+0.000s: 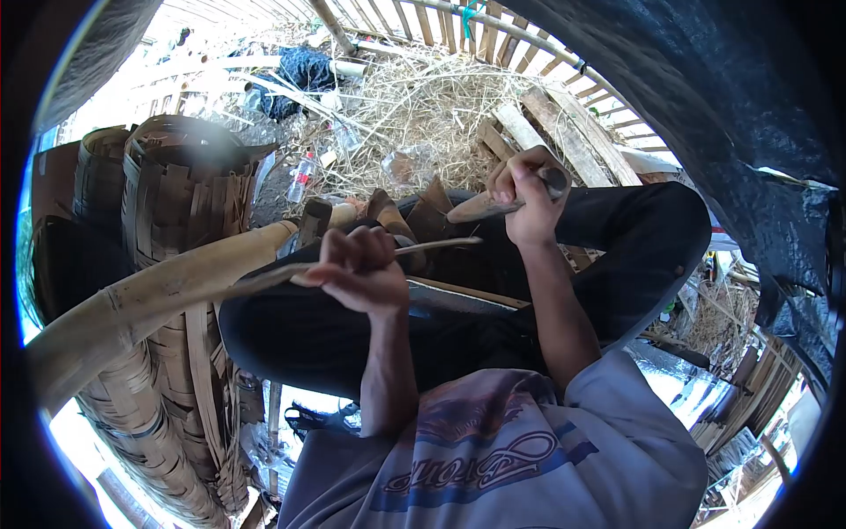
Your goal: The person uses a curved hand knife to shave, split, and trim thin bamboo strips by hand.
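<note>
My left hand (357, 264) is closed around a thin bamboo strip (441, 245). The strip sticks out past the fingers on the right and runs back over the thick bamboo pole on the left. In my right hand (533, 194), raised a little higher, is a stout wooden stick (480, 207) that tapers towards its left end; whether it is the handle of a tool I cannot tell. The stick's tapered end is apart from the strip. Both hands are above my folded legs (308, 331) in dark trousers. A narrow flat strip (471, 293) lies across my lap.
A thick bamboo pole (167, 282) slants along my left side, beside rolled woven bamboo mats (176, 189). Ahead lie straw shavings (432, 97), a bottle with a red label (301, 176) and wooden planks (564, 132). A slatted fence (520, 44) and dark sheeting (723, 97) border the spot.
</note>
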Motion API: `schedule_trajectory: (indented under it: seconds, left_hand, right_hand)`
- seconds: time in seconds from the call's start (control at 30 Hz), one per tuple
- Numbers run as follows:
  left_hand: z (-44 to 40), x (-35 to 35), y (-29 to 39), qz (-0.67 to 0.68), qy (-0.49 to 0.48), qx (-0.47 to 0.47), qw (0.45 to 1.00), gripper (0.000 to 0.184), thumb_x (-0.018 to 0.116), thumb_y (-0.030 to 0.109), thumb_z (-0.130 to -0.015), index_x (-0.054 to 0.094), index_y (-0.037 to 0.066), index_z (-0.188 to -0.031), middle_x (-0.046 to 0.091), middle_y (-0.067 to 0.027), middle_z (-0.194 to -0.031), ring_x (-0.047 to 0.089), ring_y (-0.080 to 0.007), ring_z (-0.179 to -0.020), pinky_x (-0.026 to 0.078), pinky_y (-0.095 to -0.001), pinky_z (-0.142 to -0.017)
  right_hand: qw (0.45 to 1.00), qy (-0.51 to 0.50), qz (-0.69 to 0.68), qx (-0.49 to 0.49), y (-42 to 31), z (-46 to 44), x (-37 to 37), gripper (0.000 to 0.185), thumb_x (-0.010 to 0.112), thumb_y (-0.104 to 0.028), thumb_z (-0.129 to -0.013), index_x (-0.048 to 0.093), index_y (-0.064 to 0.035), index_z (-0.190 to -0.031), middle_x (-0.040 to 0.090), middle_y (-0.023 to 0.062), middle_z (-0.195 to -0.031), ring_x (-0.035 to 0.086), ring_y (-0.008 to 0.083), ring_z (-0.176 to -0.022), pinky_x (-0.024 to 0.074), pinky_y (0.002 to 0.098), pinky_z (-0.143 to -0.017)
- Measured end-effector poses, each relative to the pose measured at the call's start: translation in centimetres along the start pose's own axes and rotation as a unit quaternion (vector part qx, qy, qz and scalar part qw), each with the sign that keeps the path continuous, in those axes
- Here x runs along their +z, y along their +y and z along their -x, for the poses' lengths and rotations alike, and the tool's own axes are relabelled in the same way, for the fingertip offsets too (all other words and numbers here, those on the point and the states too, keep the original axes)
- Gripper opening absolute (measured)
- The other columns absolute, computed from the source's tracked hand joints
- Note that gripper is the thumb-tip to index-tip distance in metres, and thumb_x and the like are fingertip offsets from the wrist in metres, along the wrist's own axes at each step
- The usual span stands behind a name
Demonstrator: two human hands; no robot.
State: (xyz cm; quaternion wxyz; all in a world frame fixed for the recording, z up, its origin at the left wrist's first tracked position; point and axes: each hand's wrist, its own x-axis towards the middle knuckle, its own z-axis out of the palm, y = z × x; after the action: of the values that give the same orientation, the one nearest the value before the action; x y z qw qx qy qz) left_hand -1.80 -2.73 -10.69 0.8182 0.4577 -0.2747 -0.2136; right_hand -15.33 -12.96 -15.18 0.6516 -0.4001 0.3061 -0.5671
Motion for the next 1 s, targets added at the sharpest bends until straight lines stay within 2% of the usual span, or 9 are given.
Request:
schedule_trajectory:
  seconds: [0.07,0.1,0.13,0.2,0.33,0.47,0.63,0.83,1.0]
  left_hand:
    - [1.6,1.1,-1.1,-0.009,-0.004,-0.068,0.998,0.059,0.027,0.07,-0.085,0.021,0.016,-0.062,0.014,0.0056,-0.047,0.007,-0.0056,-0.044,0.007,-0.0262,-0.039]
    - [1.6,1.0,-0.6,-0.045,-0.074,0.015,0.996,0.058,0.027,0.068,-0.087,0.022,0.016,-0.062,0.015,0.0052,-0.047,0.008,-0.006,-0.043,0.008,-0.0268,-0.039]
    - [0.9,1.0,0.1,-0.047,-0.078,0.01,0.996,0.058,0.027,0.068,-0.087,0.022,0.016,-0.062,0.015,0.0052,-0.047,0.008,-0.006,-0.043,0.008,-0.0268,-0.039]
    - [-0.4,0.8,2.1,0.105,-0.039,0.005,0.994,0.058,0.028,0.067,-0.088,0.022,0.015,-0.062,0.015,0.0049,-0.046,0.008,-0.0057,-0.043,0.008,-0.0263,-0.038]
    - [-1.6,-0.8,4.4,0.174,-0.047,0.047,0.982,0.061,0.027,0.07,-0.084,0.026,0.013,-0.063,0.02,0.0041,-0.044,0.009,-0.0053,-0.043,0.01,-0.0235,-0.039]
    - [-1.5,-1.3,4.9,0.16,-0.042,0.063,0.984,0.06,0.027,0.07,-0.084,0.024,0.014,-0.064,0.019,0.0046,-0.045,0.008,-0.0047,-0.043,0.009,-0.0232,-0.038]
    - [-1.1,-1.4,4.1,0.0,0.021,0.073,0.997,0.061,0.027,0.073,-0.082,0.022,0.014,-0.064,0.017,0.0055,-0.045,0.007,-0.0041,-0.044,0.008,-0.0226,-0.039]
    - [-1.0,-1.1,3.8,0.015,-0.005,0.081,0.997,0.062,0.027,0.074,-0.081,0.022,0.014,-0.064,0.017,0.0058,-0.045,0.007,-0.004,-0.044,0.008,-0.0229,-0.039]
    - [-0.5,-1.3,4.1,0.029,-0.013,0.088,0.996,0.062,0.027,0.074,-0.081,0.023,0.014,-0.064,0.018,0.0055,-0.045,0.008,-0.004,-0.043,0.008,-0.0226,-0.039]
  right_hand:
    - [0.999,-0.043,-0.018,-0.02,-0.7,0.4,0.5,0.01,0.051,-0.004,-0.083,0.05,0.0021,-0.075,0.045,0.0066,-0.052,0.044,0.0126,-0.046,0.039,0.0279,-0.047]
    - [0.999,-0.046,-0.006,-0.027,0.1,0.6,0.1,0.01,0.052,-0.004,-0.083,0.05,0.0018,-0.075,0.045,0.0065,-0.052,0.045,0.0132,-0.046,0.0386,0.028,-0.046]
    - [0.999,-0.039,-0.007,-0.026,0.8,0.6,-0.6,0.01,0.052,-0.004,-0.083,0.05,0.0018,-0.075,0.045,0.0065,-0.052,0.045,0.0132,-0.046,0.0386,0.028,-0.046]
    - [1.0,0.014,0.004,-0.026,1.4,0.6,-2.1,0.005,0.057,0.0,-0.082,0.054,0.0018,-0.078,0.051,0.0056,-0.056,0.049,0.0102,-0.05,0.0389,0.0242,-0.046]
    - [0.996,0.029,-0.059,-0.066,-0.9,-0.4,-2.4,0.005,0.056,0.002,-0.082,0.054,0.0022,-0.077,0.051,0.007,-0.055,0.047,0.0107,-0.047,0.0397,0.025,-0.047]
    - [0.996,0.042,-0.035,-0.071,-0.6,0.1,-2.7,0.006,0.056,0.002,-0.083,0.053,0.0022,-0.077,0.051,0.0071,-0.055,0.047,0.0113,-0.047,0.0403,0.0264,-0.047]
    - [0.998,0.015,-0.041,-0.051,-0.1,1.1,-1.9,0.007,0.055,0.003,-0.083,0.053,0.002,-0.077,0.05,0.0064,-0.055,0.047,0.0113,-0.048,0.0402,0.0264,-0.047]
    - [0.999,-0.015,0.006,-0.036,-0.2,1.7,-1.1,0.01,0.052,-0.003,-0.084,0.05,0.0015,-0.075,0.045,0.006,-0.052,0.043,0.0125,-0.045,0.0392,0.0287,-0.046]
    - [0.998,-0.035,-0.051,-0.023,-0.6,2.4,0.2,0.009,0.051,-0.002,-0.083,0.048,0.0001,-0.074,0.043,0.0056,-0.051,0.042,0.0124,-0.045,0.0382,0.0282,-0.045]
